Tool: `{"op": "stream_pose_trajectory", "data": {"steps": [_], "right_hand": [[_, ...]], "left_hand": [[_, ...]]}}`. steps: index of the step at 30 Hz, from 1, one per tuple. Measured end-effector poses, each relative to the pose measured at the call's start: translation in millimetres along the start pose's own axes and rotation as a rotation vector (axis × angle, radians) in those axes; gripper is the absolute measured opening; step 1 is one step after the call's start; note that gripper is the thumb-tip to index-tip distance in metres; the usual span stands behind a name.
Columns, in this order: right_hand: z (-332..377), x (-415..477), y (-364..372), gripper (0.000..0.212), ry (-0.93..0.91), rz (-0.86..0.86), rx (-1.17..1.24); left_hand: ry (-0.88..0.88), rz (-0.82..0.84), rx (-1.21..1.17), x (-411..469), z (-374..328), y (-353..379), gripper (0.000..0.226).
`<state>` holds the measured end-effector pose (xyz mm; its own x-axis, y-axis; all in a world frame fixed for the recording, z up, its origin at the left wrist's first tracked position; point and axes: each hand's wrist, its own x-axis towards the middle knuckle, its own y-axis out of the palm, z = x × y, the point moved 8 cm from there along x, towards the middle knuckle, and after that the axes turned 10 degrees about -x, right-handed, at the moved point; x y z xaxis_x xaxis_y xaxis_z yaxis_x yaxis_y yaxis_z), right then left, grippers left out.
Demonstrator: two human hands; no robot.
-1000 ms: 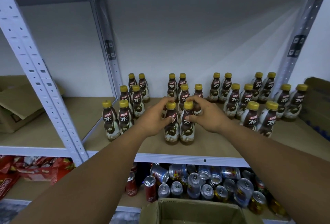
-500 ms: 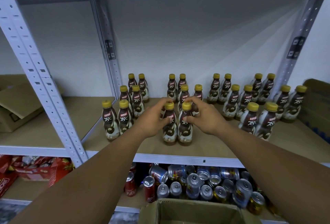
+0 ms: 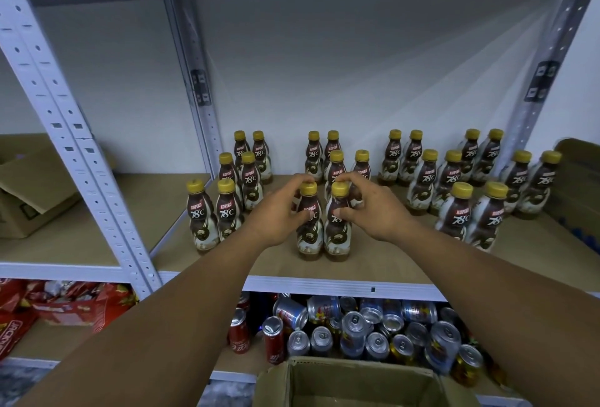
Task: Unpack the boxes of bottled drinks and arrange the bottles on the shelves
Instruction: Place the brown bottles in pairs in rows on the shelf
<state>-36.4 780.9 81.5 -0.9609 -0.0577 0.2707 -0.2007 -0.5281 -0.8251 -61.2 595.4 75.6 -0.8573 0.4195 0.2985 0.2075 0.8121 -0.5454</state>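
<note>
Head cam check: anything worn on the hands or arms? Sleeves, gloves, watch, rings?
Nothing worn shows. The left hand and right hand are bare: no gloves, no rings visible. The left forearm and right forearm are bare to the frame edge, with no sleeve, watch or band in view.

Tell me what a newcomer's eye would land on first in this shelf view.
First the two hands at the centre front of the shelf: the left hand grips the left bottle and the right hand grips the right bottle, both upright and yellow-capped, side by side. Next, the matching bottles grouped in pairs behind and to both sides, then the jumbled cans one level down.
</note>
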Motion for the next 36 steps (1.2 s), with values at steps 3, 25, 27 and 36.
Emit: {"op": "stream_pose_trajectory", "data": {"steps": [3,25,27,36], "right_hand": [[1.7,-1.9,-4.4,0.064,-0.018,0.023,0.006],[-71.5,113.7,-33.6,0.055,0.061,-0.016,-0.129],[-74.1,113.5,-28.6,0.051,0.037,-0.039,-0.129],[-84.3,109.2,-22.8,0.052,0.019,-0.086,-0.043]], "left_hand": [[0.004,0.008,-0.029,-2.8,-4.9,-1.7,0.058],[0.028,0.206,0.184,168.0,-17.1,13.7,0.054],[0.017,0.206,0.178,171.8,-6.9,21.1,0.052],[0.030,0.158,0.107,168.6,13.7,31.4,0.058]]}}
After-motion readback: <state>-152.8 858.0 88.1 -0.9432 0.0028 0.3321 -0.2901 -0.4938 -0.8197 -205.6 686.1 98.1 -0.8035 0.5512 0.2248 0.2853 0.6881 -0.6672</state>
